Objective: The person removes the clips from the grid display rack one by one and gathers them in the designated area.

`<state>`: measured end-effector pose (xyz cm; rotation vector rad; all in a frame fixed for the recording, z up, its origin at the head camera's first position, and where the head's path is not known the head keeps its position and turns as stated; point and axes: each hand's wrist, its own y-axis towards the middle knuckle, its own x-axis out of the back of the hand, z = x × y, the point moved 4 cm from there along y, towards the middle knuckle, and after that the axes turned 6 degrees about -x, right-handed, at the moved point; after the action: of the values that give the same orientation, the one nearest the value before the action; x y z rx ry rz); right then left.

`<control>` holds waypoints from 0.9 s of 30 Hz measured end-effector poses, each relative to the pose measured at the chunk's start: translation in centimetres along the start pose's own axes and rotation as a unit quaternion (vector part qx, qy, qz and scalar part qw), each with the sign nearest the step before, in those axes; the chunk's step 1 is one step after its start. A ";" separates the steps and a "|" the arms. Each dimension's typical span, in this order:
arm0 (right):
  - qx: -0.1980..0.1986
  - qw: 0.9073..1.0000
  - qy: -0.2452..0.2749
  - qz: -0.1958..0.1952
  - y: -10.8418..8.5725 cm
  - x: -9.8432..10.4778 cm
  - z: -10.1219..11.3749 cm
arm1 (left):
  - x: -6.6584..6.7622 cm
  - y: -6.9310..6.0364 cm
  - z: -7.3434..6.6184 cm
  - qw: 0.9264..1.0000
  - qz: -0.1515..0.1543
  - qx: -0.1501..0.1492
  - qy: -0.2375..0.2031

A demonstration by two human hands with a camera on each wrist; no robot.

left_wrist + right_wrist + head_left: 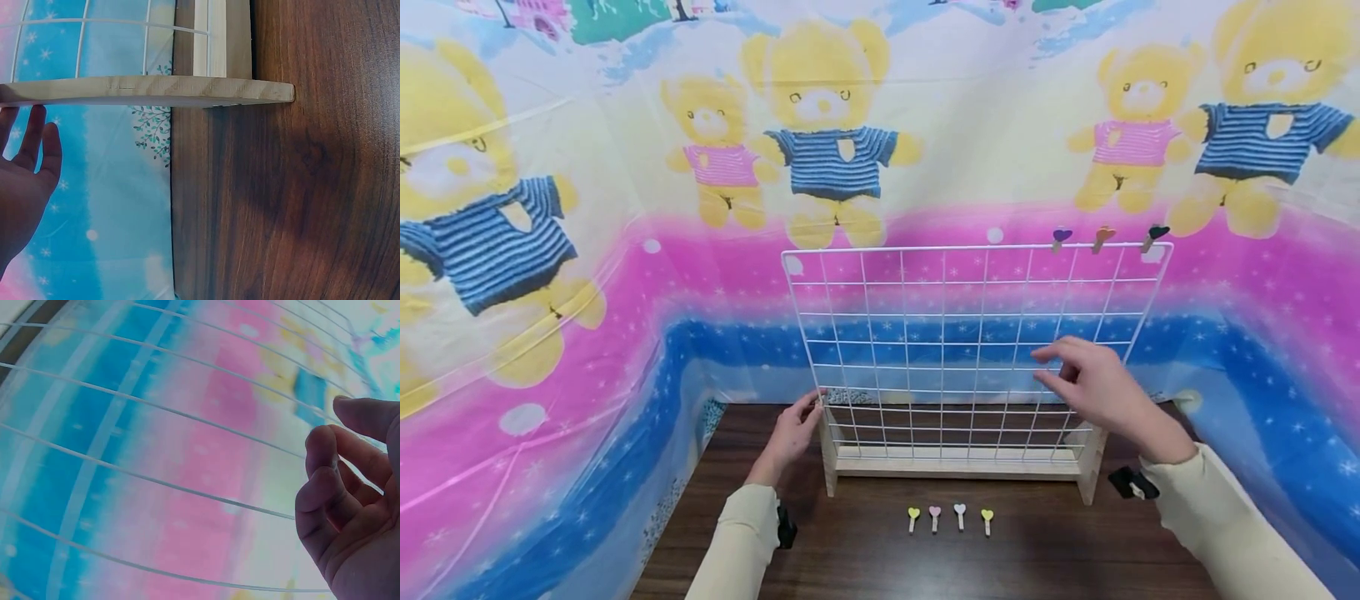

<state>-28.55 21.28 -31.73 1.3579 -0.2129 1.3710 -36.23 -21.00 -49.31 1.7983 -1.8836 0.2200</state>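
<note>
A white wire grid (943, 342) stands upright in a wooden stand (955, 468). Beside the stand's left post (144, 89) is my left hand (795, 429), its fingertips against the wood and the thumb out of sight. My right hand (1093, 379) hovers before the right part of the grid, fingers bent and thumb apart, with nothing between them. Clipped along the top wire at the right are a purple heart clothespin (1062, 237), an orange one (1103, 238) and a dark green one (1155, 237).
On the dark wooden table (850, 550), in front of the stand, lie several small heart clothespins: yellow ones (913, 517), a pink one (935, 516) and a white one (960, 513). A printed bear curtain (970, 150) hangs behind and around the table.
</note>
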 end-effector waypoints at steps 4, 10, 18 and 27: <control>0.014 0.999 0.005 -0.039 1.5 2.3 0.9 | 0.0 0.0 0.0 1.000 0.001 0.002 0.001; 0.027 0.996 0.005 -0.082 3.5 4.7 2.0 | 0.0 0.0 0.2 1.000 0.001 0.002 0.009; 0.044 0.983 0.024 -0.174 5.8 7.8 3.4 | -0.1 0.0 0.1 1.000 0.003 -0.002 0.005; 0.017 0.975 0.033 -0.221 7.6 9.4 3.8 | -0.1 -0.1 0.0 1.000 0.002 -0.005 0.007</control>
<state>-29.35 21.00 -19.03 1.2900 0.1518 1.0437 -36.16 -20.97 -49.39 1.7818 -1.8763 0.2237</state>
